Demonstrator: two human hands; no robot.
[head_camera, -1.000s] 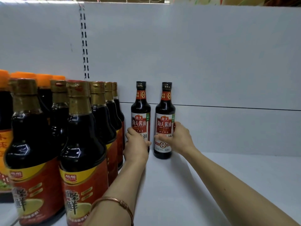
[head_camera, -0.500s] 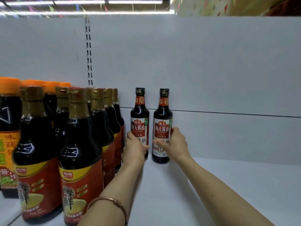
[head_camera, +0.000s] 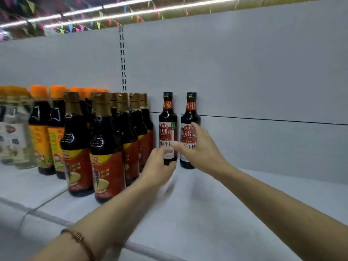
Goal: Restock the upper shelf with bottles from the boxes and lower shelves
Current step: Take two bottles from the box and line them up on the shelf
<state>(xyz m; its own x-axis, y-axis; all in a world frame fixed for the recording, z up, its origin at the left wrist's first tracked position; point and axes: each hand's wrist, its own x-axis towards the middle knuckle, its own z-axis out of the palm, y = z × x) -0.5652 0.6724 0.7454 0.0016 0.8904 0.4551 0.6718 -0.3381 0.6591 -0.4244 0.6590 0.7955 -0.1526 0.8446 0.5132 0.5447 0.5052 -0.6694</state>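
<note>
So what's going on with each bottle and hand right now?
Left black-capped bottle: upright, at the back wall.
Right black-capped bottle: upright, beside it.
Left hand: blurred, grip unclear.
Right hand: fingers spread, no grip.
Gold-capped bottles: upright, in rows.

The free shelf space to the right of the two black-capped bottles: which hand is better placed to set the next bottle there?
The right hand, probably. It is open beside the right bottle, next to the bare shelf. The left hand is by the left bottle, farther away.
</note>
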